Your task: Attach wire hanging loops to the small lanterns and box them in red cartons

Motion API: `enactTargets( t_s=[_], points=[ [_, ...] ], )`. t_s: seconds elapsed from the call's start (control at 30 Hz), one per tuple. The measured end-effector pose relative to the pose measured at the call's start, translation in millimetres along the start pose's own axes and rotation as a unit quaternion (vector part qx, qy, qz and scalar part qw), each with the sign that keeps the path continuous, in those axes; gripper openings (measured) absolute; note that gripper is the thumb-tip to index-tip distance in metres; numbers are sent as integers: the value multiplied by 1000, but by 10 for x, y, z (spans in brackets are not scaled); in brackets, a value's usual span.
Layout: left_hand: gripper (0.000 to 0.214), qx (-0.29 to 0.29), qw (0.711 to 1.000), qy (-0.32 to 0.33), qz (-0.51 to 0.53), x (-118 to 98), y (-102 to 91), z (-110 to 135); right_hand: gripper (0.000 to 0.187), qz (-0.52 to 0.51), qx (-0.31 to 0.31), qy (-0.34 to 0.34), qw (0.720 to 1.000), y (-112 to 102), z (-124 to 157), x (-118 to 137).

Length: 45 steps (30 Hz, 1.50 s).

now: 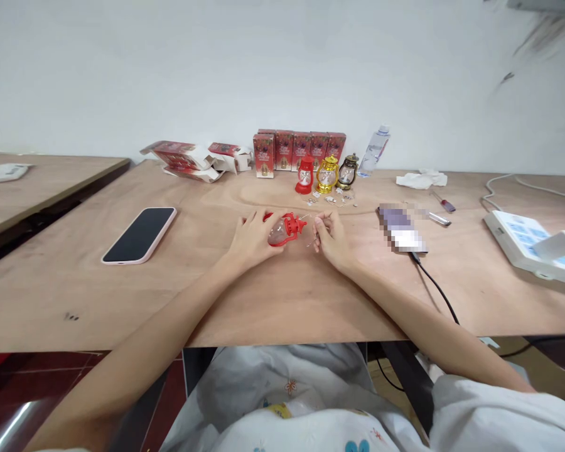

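Observation:
My left hand (249, 237) rests on the wooden table (282, 295) and grips a small red toy lantern (286, 228) lying on its side, its clear globe toward the palm. My right hand (330, 237) sits just right of the lantern, fingers pinched on a thin wire piece too small to name. Three upright mini lanterns stand farther back: red (304, 175), gold (327, 174) and dark bronze (347, 172). Tiny loose parts (332, 199) lie scattered in front of them.
A row of red boxes (299, 150) lines the wall, with opened boxes (193, 160) to the left. A phone (140, 235) lies at left, a water bottle (373, 151), tissue (421, 180), screwdrivers (445, 203), a cabled device (402, 230) and a white unit (530, 242) at right.

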<state>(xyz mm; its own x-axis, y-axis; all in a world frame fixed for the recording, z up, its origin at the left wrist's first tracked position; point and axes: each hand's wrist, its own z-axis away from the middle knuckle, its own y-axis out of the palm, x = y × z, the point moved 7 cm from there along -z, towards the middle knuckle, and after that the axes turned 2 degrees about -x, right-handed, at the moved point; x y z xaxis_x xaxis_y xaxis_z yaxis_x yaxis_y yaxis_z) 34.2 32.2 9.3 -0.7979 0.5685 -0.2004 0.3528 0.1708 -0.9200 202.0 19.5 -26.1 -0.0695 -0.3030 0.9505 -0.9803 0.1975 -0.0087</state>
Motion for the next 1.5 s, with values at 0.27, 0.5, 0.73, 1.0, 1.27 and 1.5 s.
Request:
enactTargets(
  t_s=[0.27,0.5,0.73,1.0,1.27,1.5],
  points=[
    [74,10,999,17,-32,-124,43,33,29,-15,-31,19,999,-12,2,-129],
    [75,12,999,13,-40,-162,44,51,28,-1,-31,18,999,-9,1,-143],
    [76,5,999,20,-39,-157,47,47,29,4,-39,5,999,-31,-3,-146],
    [75,-35,998,44,-29,-191,-6,58,23,57,-44,5,997,-62,3,-159],
    [77,-36,996,60,-52,-215,-30,71,12,229,-40,-85,969,-100,53,139],
    [77,-50,991,84,-93,-251,-36,83,14,281,-41,-160,945,-101,41,196]
  ],
)
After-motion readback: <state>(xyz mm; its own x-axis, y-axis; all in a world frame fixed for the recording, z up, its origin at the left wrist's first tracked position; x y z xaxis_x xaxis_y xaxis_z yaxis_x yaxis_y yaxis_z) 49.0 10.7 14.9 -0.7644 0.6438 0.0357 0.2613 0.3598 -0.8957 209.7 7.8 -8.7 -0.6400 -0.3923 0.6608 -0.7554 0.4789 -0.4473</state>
